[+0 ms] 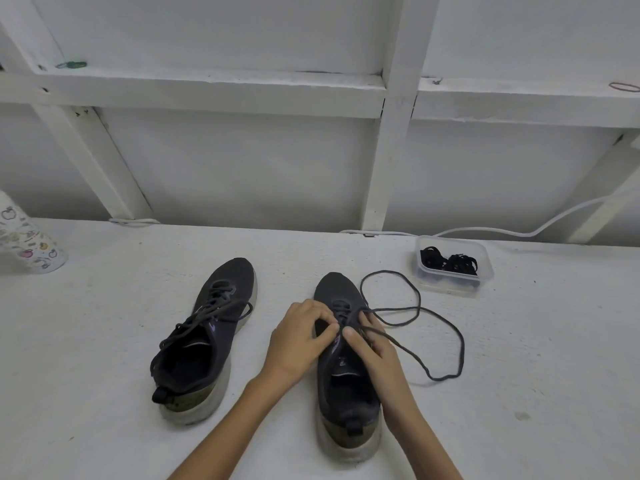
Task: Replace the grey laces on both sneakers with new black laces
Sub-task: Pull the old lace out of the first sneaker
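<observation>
Pinching grey lace on sneaker with curled left hand and right hand; may jam in a hole if yanked.

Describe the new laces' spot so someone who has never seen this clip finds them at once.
On the white table, look far right by the wall, beyond the right sneaker. A small clear tub holds the black laces, bunched together, unlike the loose grey lace trailing across the table.
</observation>
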